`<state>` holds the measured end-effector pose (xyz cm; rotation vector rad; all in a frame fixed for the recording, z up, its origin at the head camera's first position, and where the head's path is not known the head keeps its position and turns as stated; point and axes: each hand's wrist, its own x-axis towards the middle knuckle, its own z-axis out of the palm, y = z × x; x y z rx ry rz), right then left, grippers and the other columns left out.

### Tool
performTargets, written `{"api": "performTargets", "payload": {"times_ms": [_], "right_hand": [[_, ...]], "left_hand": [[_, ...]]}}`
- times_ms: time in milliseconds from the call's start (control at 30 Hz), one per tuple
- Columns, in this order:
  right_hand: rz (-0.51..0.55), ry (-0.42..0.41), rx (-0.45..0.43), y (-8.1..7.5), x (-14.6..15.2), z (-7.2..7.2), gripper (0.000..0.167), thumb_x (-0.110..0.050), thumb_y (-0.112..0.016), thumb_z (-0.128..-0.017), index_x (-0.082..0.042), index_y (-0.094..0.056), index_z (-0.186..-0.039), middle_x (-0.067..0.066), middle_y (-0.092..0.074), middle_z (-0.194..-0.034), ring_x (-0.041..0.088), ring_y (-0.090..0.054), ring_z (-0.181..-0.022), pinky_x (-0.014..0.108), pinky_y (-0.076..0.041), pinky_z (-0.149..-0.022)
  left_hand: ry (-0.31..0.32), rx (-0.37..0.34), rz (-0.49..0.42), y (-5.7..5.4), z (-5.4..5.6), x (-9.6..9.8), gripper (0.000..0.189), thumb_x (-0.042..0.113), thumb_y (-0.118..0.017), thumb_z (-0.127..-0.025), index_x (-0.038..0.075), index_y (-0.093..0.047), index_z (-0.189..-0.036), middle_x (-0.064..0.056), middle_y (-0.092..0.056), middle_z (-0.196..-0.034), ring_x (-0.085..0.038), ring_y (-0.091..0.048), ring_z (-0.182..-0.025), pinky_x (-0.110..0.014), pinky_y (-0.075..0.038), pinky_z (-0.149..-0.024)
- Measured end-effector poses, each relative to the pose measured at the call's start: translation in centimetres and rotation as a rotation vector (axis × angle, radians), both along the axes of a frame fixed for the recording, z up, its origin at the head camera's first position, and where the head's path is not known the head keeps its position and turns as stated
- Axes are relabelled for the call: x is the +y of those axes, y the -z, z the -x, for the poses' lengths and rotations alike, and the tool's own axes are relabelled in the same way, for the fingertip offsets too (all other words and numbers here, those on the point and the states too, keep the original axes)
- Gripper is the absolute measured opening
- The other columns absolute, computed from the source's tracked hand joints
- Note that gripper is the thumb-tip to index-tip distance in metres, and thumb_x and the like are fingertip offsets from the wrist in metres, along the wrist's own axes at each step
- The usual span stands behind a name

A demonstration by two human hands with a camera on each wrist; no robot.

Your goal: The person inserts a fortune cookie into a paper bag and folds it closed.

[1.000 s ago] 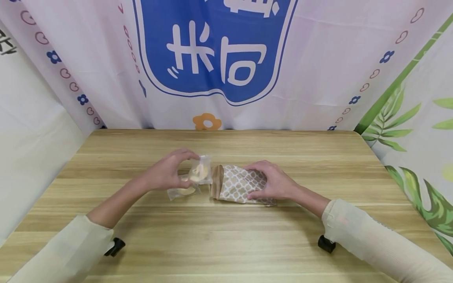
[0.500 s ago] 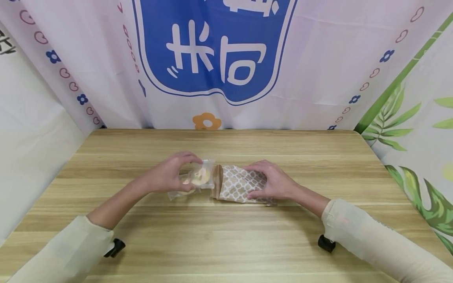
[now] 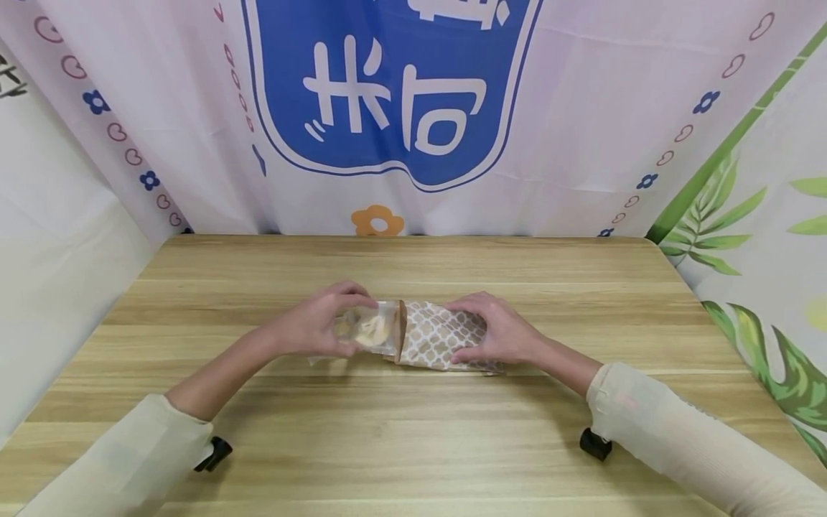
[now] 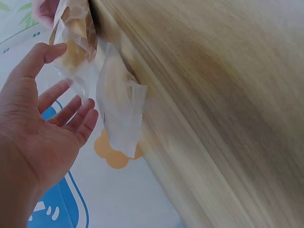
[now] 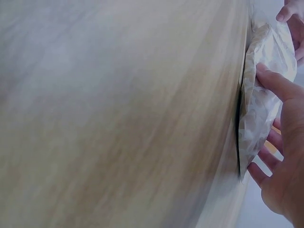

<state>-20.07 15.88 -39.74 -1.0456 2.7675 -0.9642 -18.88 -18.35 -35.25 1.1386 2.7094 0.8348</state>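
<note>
Paper bag [image 3: 431,334] on desk [image 3: 413,445], skid or crush: bag was laid flat at mid-desk, mouth turned towards the left hand [image 3: 324,321]. It was gripped by the right hand [image 3: 496,332], thumb towards the near edge, fingers at the far edge. Skidding was judged possible if too light a hold were kept; crumpling, if too tight.

Mouth, jam: a low opening was noted, with the leading end of the held packet [image 3: 375,329] set at it. Snagging on a lip was judged the main risk, through poor alignment. Entry past the upper edge could not be confirmed.

Held packet, drop: it was pinched by its edges between left thumb and fingers; slippage was thought possible on smooth film.

Loose packet [image 4: 116,102], nudge: it was found just beside the left hand, mostly hidden from above; displacement by that hand was judged possible.

Bag surface: tan paper was printed with a white lattice; creases were seen.

Held wrapper: clear film, pale yellow contents were observed.

Loose wrapper: cloudier film was noted, its end edge serrated.
</note>
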Motion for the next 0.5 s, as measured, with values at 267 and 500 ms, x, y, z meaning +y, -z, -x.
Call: {"api": "performTargets", "payload": {"times_ms": [267,500], "right_hand": [[0.008,-0.004,0.002,0.1,0.0,0.1,0.086,-0.04,-0.098,-0.066,-0.006,-0.065,-0.138,0.014,-0.066,-0.136,0.035,-0.058,-0.129,0.056,-0.042,-0.112],[0.012,-0.004,-0.002,0.1,0.1,0.1,0.085,-0.04,-0.098,-0.066,-0.007,-0.065,-0.137,0.013,-0.066,-0.136,0.034,-0.058,-0.128,0.056,-0.043,-0.112]], "left_hand": [[-0.016,0.023,0.022,0.3,0.1,0.7,0.064,0.01,-0.08,-0.072,-0.002,-0.066,-0.133,-0.014,-0.057,-0.128,-0.03,-0.056,-0.114,-0.045,-0.055,-0.093],[-0.023,0.025,0.074,0.1,0.1,1.3,0.068,0.007,-0.085,-0.071,-0.004,-0.064,-0.135,-0.019,-0.057,-0.132,-0.034,-0.053,-0.123,-0.049,-0.052,-0.102]]}}
